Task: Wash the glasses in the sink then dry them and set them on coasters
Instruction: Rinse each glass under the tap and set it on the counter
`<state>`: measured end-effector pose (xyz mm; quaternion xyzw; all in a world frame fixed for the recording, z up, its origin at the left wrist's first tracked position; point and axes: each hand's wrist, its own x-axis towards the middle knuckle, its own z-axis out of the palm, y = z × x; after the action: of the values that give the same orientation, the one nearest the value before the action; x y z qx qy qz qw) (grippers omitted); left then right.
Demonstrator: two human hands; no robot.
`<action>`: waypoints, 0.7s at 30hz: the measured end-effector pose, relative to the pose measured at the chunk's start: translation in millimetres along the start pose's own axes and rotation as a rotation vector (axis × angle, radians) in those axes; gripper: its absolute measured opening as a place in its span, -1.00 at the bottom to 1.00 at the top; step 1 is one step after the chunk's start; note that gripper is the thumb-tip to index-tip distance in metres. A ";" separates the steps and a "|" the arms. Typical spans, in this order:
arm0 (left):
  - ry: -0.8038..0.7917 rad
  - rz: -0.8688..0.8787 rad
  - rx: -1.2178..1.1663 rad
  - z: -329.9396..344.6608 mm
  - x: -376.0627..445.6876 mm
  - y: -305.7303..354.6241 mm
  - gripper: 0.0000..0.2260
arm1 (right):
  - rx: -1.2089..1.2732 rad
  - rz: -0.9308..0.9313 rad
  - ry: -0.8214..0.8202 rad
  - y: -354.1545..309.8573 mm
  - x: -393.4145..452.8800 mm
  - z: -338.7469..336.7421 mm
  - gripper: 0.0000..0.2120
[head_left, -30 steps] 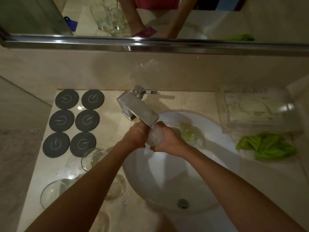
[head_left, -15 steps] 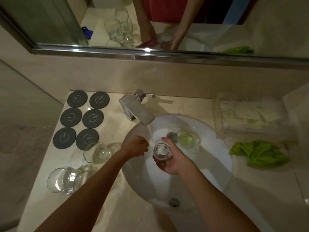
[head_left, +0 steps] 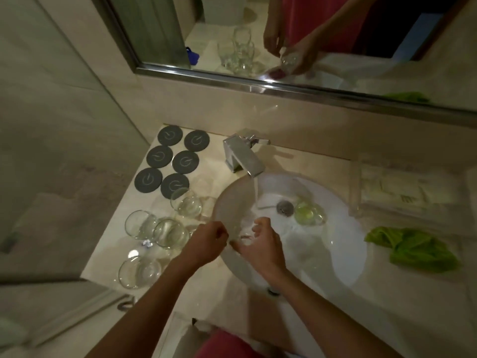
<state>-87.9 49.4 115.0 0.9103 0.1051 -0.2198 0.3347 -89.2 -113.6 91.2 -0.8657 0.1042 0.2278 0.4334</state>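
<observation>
Dim bathroom sink [head_left: 343,244], right hand [head_left: 263,245] grip holding blurred glass [head_left: 244,229], left hand [head_left: 206,241] grip curled, contents unclear

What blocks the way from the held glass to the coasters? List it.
The glass in the right hand is over the sink. Four glasses crowd the counter before the coasters; all six are bare.

head view, steeply down over sink [head_left: 356,228]
</observation>
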 end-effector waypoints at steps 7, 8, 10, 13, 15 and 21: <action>0.114 0.030 0.132 -16.0 -45.3 -45.6 -0.82 | -0.189 -0.182 -0.080 -15.1 -54.3 40.9 -0.17; 0.114 0.049 0.160 -19.7 -51.1 -54.9 -0.80 | -0.227 -0.207 -0.081 -17.0 -59.0 47.3 -0.16; 0.109 0.095 0.177 -26.7 -62.3 -71.3 -0.82 | -0.297 -0.243 -0.104 -21.6 -68.0 62.3 -0.18; 0.092 0.158 0.215 -32.9 -73.8 -91.5 -0.88 | -0.367 -0.250 -0.139 -27.6 -78.1 85.7 -0.18; 0.099 0.197 0.254 -35.4 -77.1 -103.0 -0.86 | -0.382 -0.245 -0.128 -31.2 -82.5 98.8 -0.18; 0.102 0.222 0.272 -44.3 -81.2 -128.4 -0.79 | -0.383 -0.239 -0.086 -41.4 -87.4 123.0 -0.21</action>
<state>-188.3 171.7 111.0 0.9632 -0.0098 -0.1471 0.2248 -187.5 8.0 98.7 -0.9279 -0.0626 0.2271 0.2889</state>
